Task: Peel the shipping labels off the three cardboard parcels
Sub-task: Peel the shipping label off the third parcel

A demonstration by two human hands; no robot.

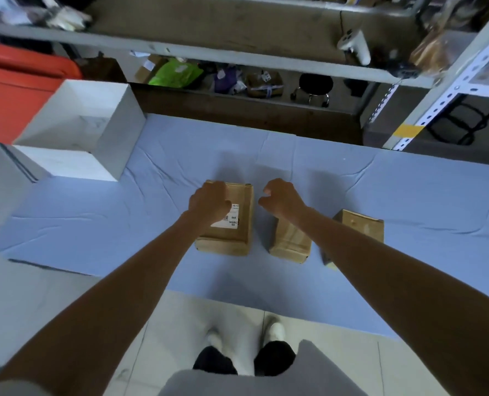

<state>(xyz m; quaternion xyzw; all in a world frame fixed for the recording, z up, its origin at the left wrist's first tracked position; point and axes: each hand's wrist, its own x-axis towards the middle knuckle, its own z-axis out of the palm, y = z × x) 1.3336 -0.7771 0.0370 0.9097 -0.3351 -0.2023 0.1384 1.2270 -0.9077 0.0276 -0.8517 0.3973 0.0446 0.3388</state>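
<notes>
label (pixel 232 220) on left parcel (pixel 226 235) partly under curled left hand (pixel 209 202).

Both arms out fwd, left grip (pixel 209 202) curled knuckles-up, right grip (pixel 283 197) loosely curled.

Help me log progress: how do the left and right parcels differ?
The left parcel shows a white label on top; the right parcel shows none. The left hand rests on the left one; nothing touches the right one. Both are brown cardboard on the blue cloth.
</notes>
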